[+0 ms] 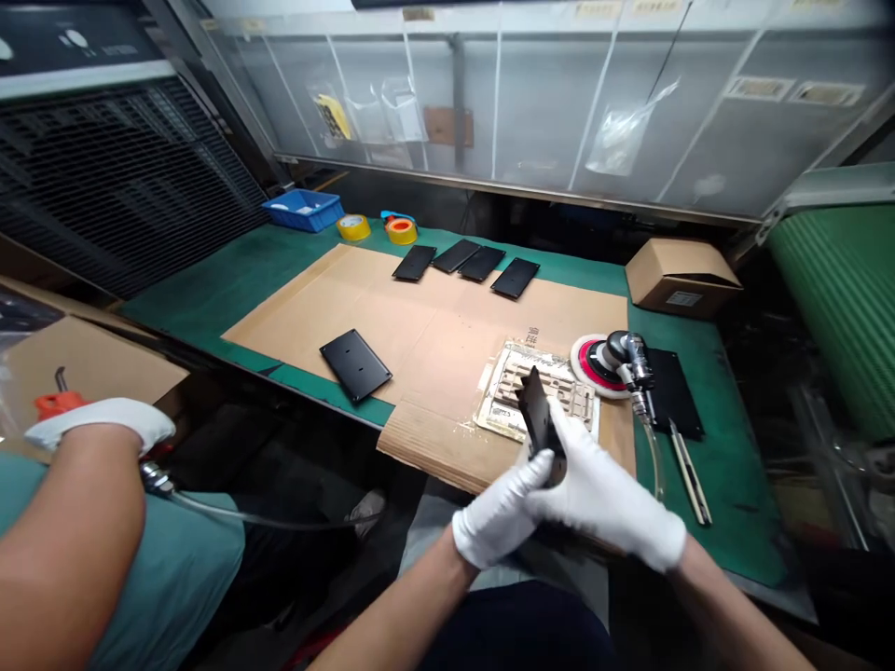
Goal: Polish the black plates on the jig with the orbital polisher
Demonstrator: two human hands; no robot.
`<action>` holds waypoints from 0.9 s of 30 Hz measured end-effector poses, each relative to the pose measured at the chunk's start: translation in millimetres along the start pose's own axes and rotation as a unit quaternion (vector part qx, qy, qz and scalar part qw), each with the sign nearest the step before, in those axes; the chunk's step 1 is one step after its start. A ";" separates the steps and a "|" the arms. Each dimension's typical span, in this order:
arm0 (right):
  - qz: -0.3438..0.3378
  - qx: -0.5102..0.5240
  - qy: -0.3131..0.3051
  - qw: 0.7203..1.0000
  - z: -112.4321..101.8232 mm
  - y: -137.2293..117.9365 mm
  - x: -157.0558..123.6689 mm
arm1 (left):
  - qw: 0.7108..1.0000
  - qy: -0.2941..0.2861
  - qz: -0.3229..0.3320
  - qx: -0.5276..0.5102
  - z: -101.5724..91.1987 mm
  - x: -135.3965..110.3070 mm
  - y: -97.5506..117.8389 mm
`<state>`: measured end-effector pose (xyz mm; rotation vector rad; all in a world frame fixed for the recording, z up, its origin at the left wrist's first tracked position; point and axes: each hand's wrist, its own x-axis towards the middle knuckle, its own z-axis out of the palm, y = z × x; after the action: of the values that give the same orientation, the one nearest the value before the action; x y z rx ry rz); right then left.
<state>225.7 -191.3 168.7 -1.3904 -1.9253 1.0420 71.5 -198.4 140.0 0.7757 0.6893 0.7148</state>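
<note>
A thin black panel (537, 410), tilted nearly on edge, is held between my two white-gloved hands above the front of the bench. My left hand (507, 508) is closed on its lower near end. Along its right side, my right hand (594, 475) grips it, the fingers partly hidden behind the panel and palm. Just beyond the panel lies a pale fixture board (507, 387) with raised wooden blocks. A round sander (608, 363) with a white and red pad rests at the board's right corner, its clear hose running toward me.
Several black panels (516, 278) lie along the cardboard sheet's (419, 326) far edge; another panel (355, 365) lies nearer left. A utility knife (690, 473) lies right, beside a dark plate (672, 391). A carton (681, 275) stands behind. At left, a co-worker's gloved hand (104, 424) holds an orange-handled air tool.
</note>
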 end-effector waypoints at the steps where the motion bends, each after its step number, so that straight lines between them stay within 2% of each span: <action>1: 0.014 -0.004 -0.008 1.000 -5.0 8.7 17.6 | 1.000 -0.001 0.001 0.024 -7.7 6.0 -0.4; 3: 0.057 -0.078 0.010 0.995 -22.5 34.9 50.7 | 0.998 0.008 0.001 0.058 -22.5 15.8 0.4; 5: 0.096 -0.214 0.040 0.971 -40.1 64.5 78.5 | 0.996 0.019 -0.002 0.092 -33.6 22.5 0.0; 7: 0.093 -0.302 -0.007 0.949 -47.8 90.3 99.3 | 0.986 0.046 0.013 0.159 -40.7 27.9 -3.1; 9: 0.055 -0.326 -0.089 0.940 -41.9 109.5 111.4 | 0.958 0.101 0.068 0.260 -46.4 34.9 -6.9; 10: 0.037 -0.325 -0.120 0.937 -34.7 116.6 114.0 | 0.934 0.129 0.105 0.317 -49.7 40.2 -8.1; 12: 0.024 -0.330 -0.141 0.933 -15.8 126.2 112.2 | 0.871 0.159 0.177 0.430 -58.4 55.1 -7.9; 14: 0.031 -0.352 -0.117 0.928 1.6 129.1 103.3 | 0.802 0.134 0.218 0.539 -70.2 74.9 -4.9; 16: 0.029 -0.368 -0.107 0.923 8.8 125.4 92.0 | 0.741 0.083 0.222 0.628 -83.4 95.7 -1.7; 18: 0.006 -0.369 -0.100 0.924 -0.4 116.5 83.9 | 0.694 0.046 0.211 0.687 -95.1 113.2 -1.4; 20: 0.004 -0.373 -0.019 0.927 -25.4 107.0 82.4 | 0.670 0.050 0.211 0.710 -103.2 124.4 -4.6; 21: 0.028 -0.380 0.056 0.923 -41.5 103.7 84.2 | 0.664 0.057 0.217 0.713 -105.6 127.6 -7.0; 23: 0.137 -0.382 0.197 0.892 -74.0 102.8 91.7 | 0.660 0.068 0.231 0.712 -107.9 130.2 -12.3; 24: 0.205 -0.366 0.225 0.879 -87.4 105.3 96.6 | 0.660 0.070 0.237 0.710 -108.0 130.5 -14.6; 25: 0.266 -0.340 0.226 0.873 -97.6 109.2 101.9 | 0.661 0.069 0.241 0.707 -107.9 130.4 -16.5; 27: 0.343 -0.284 0.196 0.874 -108.0 118.1 112.7 | 0.667 0.073 0.243 0.700 -107.3 130.0 -18.9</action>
<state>336.8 -35.2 128.9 -2.5117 -1.4934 0.3764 69.4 -67.7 31.8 2.4342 1.1868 0.6221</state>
